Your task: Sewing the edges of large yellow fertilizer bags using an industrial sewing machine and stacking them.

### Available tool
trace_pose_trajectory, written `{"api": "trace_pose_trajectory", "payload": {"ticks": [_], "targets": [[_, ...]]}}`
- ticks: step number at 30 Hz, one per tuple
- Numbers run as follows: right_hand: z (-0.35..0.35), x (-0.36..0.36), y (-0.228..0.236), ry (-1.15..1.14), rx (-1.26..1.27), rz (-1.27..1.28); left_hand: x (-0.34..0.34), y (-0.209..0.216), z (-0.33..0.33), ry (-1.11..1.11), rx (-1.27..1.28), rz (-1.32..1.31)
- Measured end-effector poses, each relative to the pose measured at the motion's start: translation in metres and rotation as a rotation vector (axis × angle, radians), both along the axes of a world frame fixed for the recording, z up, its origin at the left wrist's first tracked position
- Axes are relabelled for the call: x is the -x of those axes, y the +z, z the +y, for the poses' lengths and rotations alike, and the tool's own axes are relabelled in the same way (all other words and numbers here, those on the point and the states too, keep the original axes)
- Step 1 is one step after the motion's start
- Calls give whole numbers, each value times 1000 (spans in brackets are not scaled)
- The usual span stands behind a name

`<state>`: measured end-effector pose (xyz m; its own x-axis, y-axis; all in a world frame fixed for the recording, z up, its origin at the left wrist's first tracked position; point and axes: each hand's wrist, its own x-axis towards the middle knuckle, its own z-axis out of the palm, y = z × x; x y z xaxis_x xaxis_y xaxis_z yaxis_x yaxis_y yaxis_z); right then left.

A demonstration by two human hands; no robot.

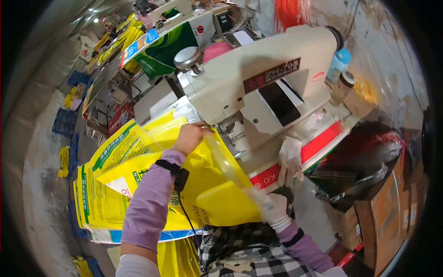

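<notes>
A yellow printed plastic woven bag (230, 203) lies across my lap and up to the sewing head. My bare left hand (190, 138) grips its upper edge, fingers bent over it, just left of the presser foot (235, 134). Along the bag's right edge runs a strip of clear plastic film (226, 161). My right hand (277, 211), in a white glove, is closed on the lower right corner of the bag; its fingertips are partly hidden. A cream sewing machine (217, 83) stands in front of me. More yellow bags (108, 161) lie to the left.
An unworn white glove (290, 159) hangs at the machine bed's front edge. Cardboard boxes (385, 221) and a dark plastic-wrapped bundle (355, 157) stand on the right. A brown jar (342, 85) sits behind the machine. Blue pallets (67, 121) line the floor at left.
</notes>
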<state>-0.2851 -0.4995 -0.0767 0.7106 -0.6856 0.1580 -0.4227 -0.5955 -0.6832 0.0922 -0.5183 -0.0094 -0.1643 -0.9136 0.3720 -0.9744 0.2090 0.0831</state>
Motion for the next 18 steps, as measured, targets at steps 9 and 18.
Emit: {"api": "trace_pose_trajectory", "payload": {"ticks": [9, 18], "targets": [[15, -1, 0, -119, -230, -342, 21, 10, -19, 264, -168, -96], [16, 7, 19, -110, -225, -296, 10, 3, 20, 267, -285, 284]]}}
